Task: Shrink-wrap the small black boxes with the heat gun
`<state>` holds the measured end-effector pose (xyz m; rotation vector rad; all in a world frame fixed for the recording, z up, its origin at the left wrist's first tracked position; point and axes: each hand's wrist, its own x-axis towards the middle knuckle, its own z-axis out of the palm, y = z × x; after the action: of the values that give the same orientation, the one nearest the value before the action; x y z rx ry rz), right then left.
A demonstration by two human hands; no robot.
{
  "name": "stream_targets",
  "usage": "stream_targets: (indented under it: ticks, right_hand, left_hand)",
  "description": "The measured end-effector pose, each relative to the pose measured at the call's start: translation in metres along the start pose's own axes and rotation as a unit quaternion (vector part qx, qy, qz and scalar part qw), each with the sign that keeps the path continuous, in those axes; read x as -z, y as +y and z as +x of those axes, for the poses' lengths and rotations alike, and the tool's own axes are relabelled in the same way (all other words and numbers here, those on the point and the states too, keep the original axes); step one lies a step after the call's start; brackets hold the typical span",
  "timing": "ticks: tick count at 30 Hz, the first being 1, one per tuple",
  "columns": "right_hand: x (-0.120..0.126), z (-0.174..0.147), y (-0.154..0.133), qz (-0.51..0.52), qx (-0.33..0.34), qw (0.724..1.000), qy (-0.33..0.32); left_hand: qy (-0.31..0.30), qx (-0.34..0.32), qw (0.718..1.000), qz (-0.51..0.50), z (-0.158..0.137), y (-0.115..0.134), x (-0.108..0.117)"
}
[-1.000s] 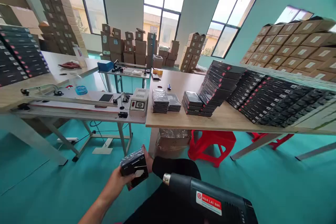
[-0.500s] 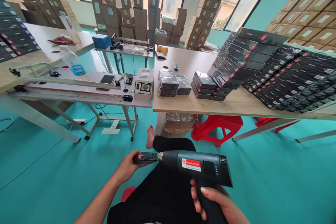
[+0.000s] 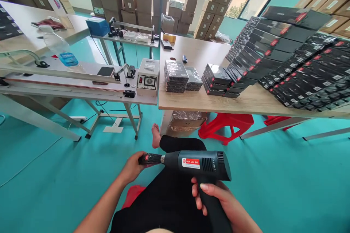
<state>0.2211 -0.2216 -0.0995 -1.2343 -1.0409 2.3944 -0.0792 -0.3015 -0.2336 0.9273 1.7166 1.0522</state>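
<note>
Within the left hand (image 3: 133,168), gripped by its left end, is a black film-wrapped box (image 3: 154,158), likely light and stiff but slick, best held there, clear of the nozzle (image 3: 163,159). Rightward of that grip, the right hand (image 3: 224,196) clasps the heat gun (image 3: 191,161).

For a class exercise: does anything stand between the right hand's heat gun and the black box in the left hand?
Nothing visible does. The heat gun in the right hand points at the black box in the left hand, its nozzle right by it; whether they touch, I cannot tell.
</note>
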Motion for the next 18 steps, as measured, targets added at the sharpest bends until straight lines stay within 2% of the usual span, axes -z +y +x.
stream_targets:
  ticks: [6,10,13,18]
  right_hand:
    - [-0.012,0.012,0.005,-0.004,0.011,1.000,-0.027]
    - [-0.026,0.021,0.007,0.002,0.017,0.999,-0.052]
    - [-0.027,0.022,0.004,0.002,0.034,0.999,-0.043]
    - [-0.005,0.014,-0.005,0.012,0.028,0.999,-0.011]
  left_hand:
    - [0.005,-0.053,0.992,0.112,0.003,0.003,0.006]
    - [0.016,-0.065,0.987,0.148,0.004,0.005,0.008]
    - [0.022,-0.061,0.989,0.133,0.005,0.004,0.009]
    - [0.006,-0.024,0.998,0.052,0.006,-0.005,0.014]
